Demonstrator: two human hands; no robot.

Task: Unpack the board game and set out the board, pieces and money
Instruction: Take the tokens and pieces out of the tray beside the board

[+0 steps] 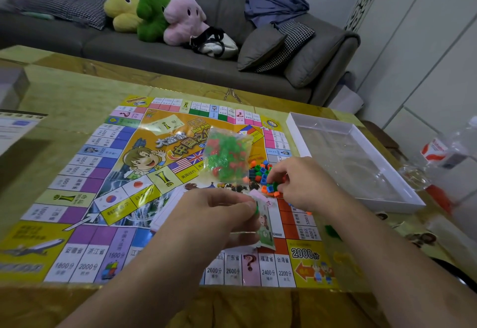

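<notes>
Board is unfolded flat on the table, covering most of it. Step in hand: setting out pieces. Clear bag of green and red houses lies on the board centre, toward 1 o'clock of the hands. Loose pile of small coloured cubes sits on the board just at 3 o'clock of the bag.

Right hand, grip closed in a pinch on cubes at the pile's near edge. Left hand, fingers curled, grip clamped on a small green piece at the fingertips; it rests over a stack of cards or money, can't tell which.

Empty white box tray sits on the table at 3 o'clock of the board, touching or just beside it.

Judgement: board done, pieces partly out, money not clearly laid out yet. Next move likely calls for sorting cubes by colour and opening the bag; small parts, so fine pinches, risk of scattering off the board.
</notes>
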